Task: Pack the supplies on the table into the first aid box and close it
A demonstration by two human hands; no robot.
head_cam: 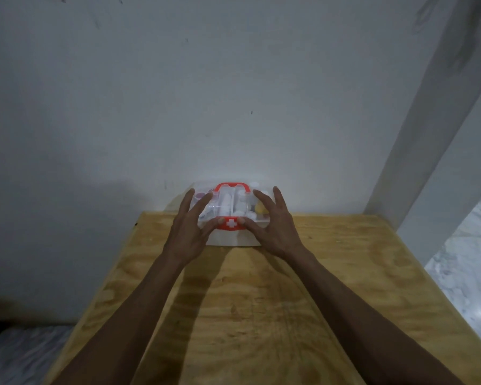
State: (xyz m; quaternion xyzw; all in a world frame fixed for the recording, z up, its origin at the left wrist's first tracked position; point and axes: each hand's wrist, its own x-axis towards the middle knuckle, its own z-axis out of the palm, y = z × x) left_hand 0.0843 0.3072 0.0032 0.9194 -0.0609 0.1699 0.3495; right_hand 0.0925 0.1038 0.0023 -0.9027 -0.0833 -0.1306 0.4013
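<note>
The first aid box (235, 240) is clear plastic and stands at the far edge of the wooden table (261, 301), against the wall. Its lid is down, with a red handle (232, 186) on top and a red latch with a white cross (230, 224) at the front. Through the lid I see white bottles, a yellow item and a purple item inside. My left hand (190, 230) lies on the lid's left side and my right hand (271, 227) on its right side. Fingers are spread over the lid and both thumbs press on the red latch.
The plywood table top stretches toward me with only my forearms over it. A white wall rises straight behind the box. A white pillar (428, 120) stands at the right, with pale stone floor (469, 273) beyond the table's right edge.
</note>
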